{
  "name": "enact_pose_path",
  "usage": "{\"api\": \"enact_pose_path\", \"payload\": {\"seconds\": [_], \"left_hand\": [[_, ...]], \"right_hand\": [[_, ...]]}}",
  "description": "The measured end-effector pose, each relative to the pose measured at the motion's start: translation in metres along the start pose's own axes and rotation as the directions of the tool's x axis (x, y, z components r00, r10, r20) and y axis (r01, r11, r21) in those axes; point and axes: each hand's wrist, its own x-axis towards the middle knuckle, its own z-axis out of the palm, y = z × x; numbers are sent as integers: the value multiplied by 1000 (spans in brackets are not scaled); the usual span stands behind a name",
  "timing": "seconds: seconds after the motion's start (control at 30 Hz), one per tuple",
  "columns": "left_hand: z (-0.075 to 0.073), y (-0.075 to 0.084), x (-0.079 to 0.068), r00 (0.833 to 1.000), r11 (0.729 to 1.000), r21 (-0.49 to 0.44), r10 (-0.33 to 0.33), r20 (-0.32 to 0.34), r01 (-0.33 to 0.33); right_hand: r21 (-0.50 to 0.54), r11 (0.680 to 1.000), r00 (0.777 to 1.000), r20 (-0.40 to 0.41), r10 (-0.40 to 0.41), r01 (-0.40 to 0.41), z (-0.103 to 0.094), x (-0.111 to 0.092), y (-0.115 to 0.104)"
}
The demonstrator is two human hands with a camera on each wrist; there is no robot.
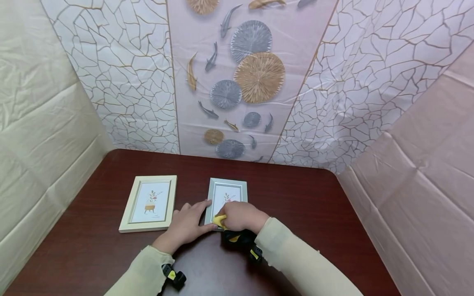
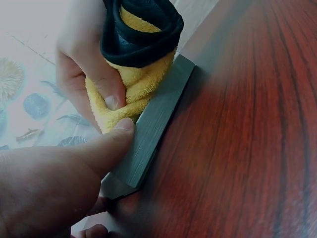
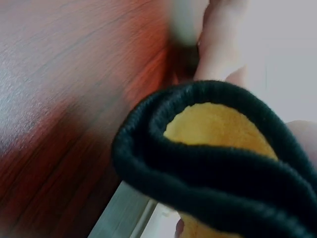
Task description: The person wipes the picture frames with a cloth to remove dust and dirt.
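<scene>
A blue-grey picture frame (image 1: 228, 185) lies face up on the dark wooden table, a plant print behind its pane. My left hand (image 1: 185, 224) rests against its lower left part, index finger extended by the left side and thumb by the bottom corner. In the left wrist view the thumb (image 2: 111, 144) presses on the frame's edge (image 2: 158, 124), beside the cloth. My right hand (image 1: 240, 216) pinches a bunched yellow cloth (image 1: 219, 220) with a black border (image 3: 148, 163) against the frame's lower front. The right fingertips are partly hidden by the cloth.
A cream picture frame (image 1: 170, 201) with a similar plant print lies to the left, close to my left hand. The reddish-brown table (image 1: 303, 230) reaches back to a patterned fabric backdrop (image 1: 229, 53). Pale fabric walls (image 1: 414, 197) stand at both sides.
</scene>
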Motion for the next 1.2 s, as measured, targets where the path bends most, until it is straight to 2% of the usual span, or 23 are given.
{"api": "enact_pose_path", "payload": {"seconds": [0.17, 0.43, 0.63, 0.8, 0.97, 1.2], "left_hand": [[2, -1, 2, 1000, 1000, 1, -10, 10, 10], [2, 1, 2, 1000, 1000, -6, -17, 15, 17], [0, 3, 2, 1000, 1000, -8, -23, 15, 23], [-2, 3, 1, 999, 1000, -4, -31, 16, 31], [-4, 4, -1, 999, 999, -1, -33, 18, 33], [-2, 3, 0, 1000, 1000, -9, -26, 13, 26]], "right_hand": [[-85, 995, 998, -41, 50, -53, -1, -2, -6], [-166, 984, 996, -73, 51, -63, -1, 0, -4], [-316, 947, 994, -104, 22, -54, -4, 2, -8], [-392, 917, 993, -115, 29, -72, -6, 10, -7], [-405, 910, 992, -117, 50, -94, -8, 20, -2], [-340, 932, 990, -104, 95, -125, -14, 33, 10]]}}
